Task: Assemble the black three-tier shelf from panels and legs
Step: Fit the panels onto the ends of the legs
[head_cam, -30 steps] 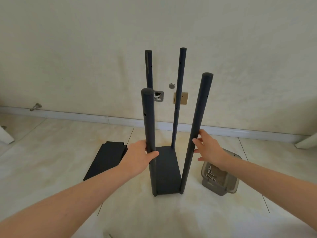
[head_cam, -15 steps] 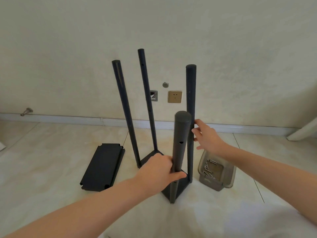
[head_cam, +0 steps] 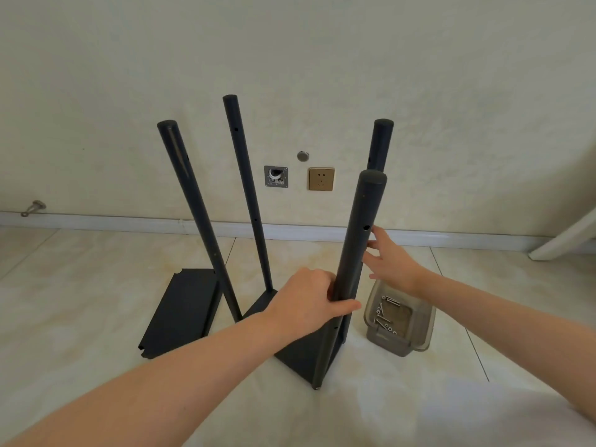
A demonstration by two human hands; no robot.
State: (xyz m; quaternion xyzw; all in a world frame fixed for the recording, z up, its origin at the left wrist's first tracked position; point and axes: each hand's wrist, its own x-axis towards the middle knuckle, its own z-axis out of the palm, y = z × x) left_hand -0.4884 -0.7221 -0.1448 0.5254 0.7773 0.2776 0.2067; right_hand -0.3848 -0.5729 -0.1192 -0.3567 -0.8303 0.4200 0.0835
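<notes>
A black shelf frame stands on the tiled floor: one base panel (head_cam: 300, 353) with several tall black legs rising from its corners. My left hand (head_cam: 309, 301) grips the nearest leg (head_cam: 358, 240) at mid height, thumb wrapped round its front. My right hand (head_cam: 388, 259) reaches in with straight fingers that touch the right side of that leg; the far right leg (head_cam: 380, 143) stands just behind. The two left legs (head_cam: 193, 201) lean outward in the wide view. A loose black panel (head_cam: 180, 311) lies flat on the floor to the left.
A translucent grey plastic box (head_cam: 416, 343) holding screws sits on the floor right of the frame. The wall behind carries a gold socket (head_cam: 321, 179) and an open junction box (head_cam: 275, 176). A white furniture leg (head_cam: 564, 240) slants in at the far right.
The frame has turned on the floor, so the legs spread apart and the gripped leg now sits at the right front. My right hand has kept touching a leg throughout.
</notes>
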